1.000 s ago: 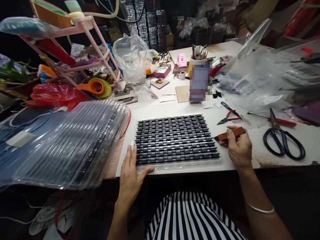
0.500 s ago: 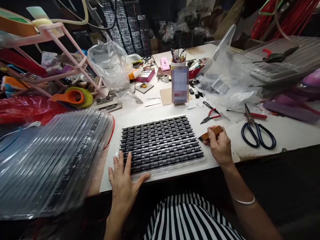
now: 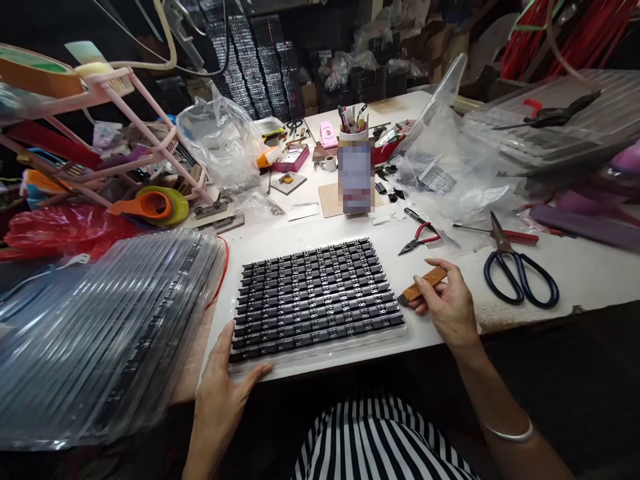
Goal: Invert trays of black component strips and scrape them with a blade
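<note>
A clear tray [image 3: 320, 347] filled with rows of black electronic parts [image 3: 315, 293] lies on the white table. My left hand [image 3: 223, 373] rests at the tray's lower left corner, thumb spread along the front edge and the other fingers by the left side; it holds nothing. My right hand [image 3: 447, 300] is just right of the tray, its thumb and fingers closed on a flat brown tool [image 3: 424, 285] with a dark tip. That tip points left, close to the tray's right edge.
Stacked clear trays [image 3: 115, 333] fill the left side. Red-handled pliers [image 3: 420, 237], large scissors [image 3: 520, 267] and a red screwdriver [image 3: 520, 237] lie to the right. A phone-like upright object [image 3: 356, 179] stands behind the tray. A pink rack [image 3: 150, 113] is at the upper left.
My left hand has moved left and down, off the rows of parts to the tray's corner. My right hand has shifted slightly right and lower, still holding the brown tool.
</note>
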Demonstrator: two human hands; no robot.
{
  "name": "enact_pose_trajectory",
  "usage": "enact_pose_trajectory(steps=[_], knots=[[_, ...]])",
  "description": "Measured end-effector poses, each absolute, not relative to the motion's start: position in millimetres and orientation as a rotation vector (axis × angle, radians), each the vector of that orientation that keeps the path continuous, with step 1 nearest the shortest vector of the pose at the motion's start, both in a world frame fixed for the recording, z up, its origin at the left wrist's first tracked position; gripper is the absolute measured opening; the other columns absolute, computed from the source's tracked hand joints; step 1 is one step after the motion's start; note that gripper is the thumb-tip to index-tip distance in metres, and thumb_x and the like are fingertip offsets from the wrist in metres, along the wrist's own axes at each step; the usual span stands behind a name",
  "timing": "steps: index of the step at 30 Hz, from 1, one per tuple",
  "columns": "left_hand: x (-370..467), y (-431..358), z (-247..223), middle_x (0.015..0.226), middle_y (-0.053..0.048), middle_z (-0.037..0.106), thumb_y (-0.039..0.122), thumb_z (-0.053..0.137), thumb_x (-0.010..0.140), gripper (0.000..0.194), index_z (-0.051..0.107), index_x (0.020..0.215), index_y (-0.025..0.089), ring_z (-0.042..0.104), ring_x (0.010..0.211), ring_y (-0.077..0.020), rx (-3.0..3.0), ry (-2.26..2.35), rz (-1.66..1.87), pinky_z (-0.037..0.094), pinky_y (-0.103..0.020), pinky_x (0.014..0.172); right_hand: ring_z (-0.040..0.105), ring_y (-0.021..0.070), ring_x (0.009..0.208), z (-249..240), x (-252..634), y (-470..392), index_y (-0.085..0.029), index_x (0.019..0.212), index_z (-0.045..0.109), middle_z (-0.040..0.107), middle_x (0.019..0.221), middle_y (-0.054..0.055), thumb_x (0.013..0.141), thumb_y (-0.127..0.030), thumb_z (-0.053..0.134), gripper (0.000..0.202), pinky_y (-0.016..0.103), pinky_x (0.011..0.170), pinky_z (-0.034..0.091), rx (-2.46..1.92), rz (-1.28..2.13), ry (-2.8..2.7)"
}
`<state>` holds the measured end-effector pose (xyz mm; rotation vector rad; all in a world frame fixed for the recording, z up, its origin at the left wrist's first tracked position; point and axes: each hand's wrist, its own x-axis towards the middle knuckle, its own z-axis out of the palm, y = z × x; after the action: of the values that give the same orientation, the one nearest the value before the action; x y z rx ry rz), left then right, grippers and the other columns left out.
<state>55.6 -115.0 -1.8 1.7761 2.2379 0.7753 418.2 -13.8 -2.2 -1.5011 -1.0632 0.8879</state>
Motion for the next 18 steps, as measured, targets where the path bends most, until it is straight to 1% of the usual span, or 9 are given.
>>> enact_pose_trajectory(steps=[3, 7, 13, 18], knots=[[51.9, -114.2, -1.6, 0.145, -0.012, 0.042, 0.052, 0.064, 0.075, 0.082, 0.03, 0.144, 0.022, 0.037, 0.134, -0.0299, 1.771, 2.237, 0.782, 0.029, -0.049, 0.112, 0.061, 0.0201, 0.042, -2.5, 415.7, -11.9, -0.018, 0.123, 0.047, 0.062, 0.054, -0.001, 0.074, -0.048, 0.069, 0.061, 0.026, 0.035, 0.047, -1.418, 1.02, -0.976], [47.9, -114.3, -1.9, 0.144, -0.01, 0.044, 0.051, 0.064, 0.075, 0.08, 0.033, 0.143, 0.023, 0.038, 0.134, -0.0282, 1.74, 2.24, 0.795, 0.03, -0.048, 0.112, 0.059, 0.019, 0.04, -4.9, 414.7, -11.4, -0.018, 0.123, 0.047, 0.062, 0.055, -0.001, 0.071, -0.046, 0.072, 0.064, 0.026, 0.035, 0.047, -1.329, 1.089, -0.841], [49.0, -114.1, -2.2, 0.143, -0.01, 0.045, 0.054, 0.064, 0.074, 0.079, 0.037, 0.141, 0.022, 0.04, 0.133, -0.0282, 1.734, 2.256, 0.821, 0.03, -0.047, 0.112, 0.057, 0.0177, 0.04, -6.0, 412.6, -14.2, -0.02, 0.12, 0.049, 0.061, 0.054, -0.002, 0.072, -0.043, 0.073, 0.059, 0.025, 0.035, 0.046, -1.298, 1.073, -0.79], [49.1, -115.0, -2.9, 0.143, -0.009, 0.045, 0.054, 0.064, 0.074, 0.078, 0.037, 0.141, 0.024, 0.04, 0.132, -0.0286, 1.71, 2.29, 0.797, 0.03, -0.047, 0.112, 0.059, 0.0182, 0.041, -8.0, 411.4, -17.0, -0.019, 0.122, 0.048, 0.063, 0.056, -0.001, 0.075, -0.043, 0.07, 0.057, 0.026, 0.036, 0.048, -1.322, 1.042, -0.826]])
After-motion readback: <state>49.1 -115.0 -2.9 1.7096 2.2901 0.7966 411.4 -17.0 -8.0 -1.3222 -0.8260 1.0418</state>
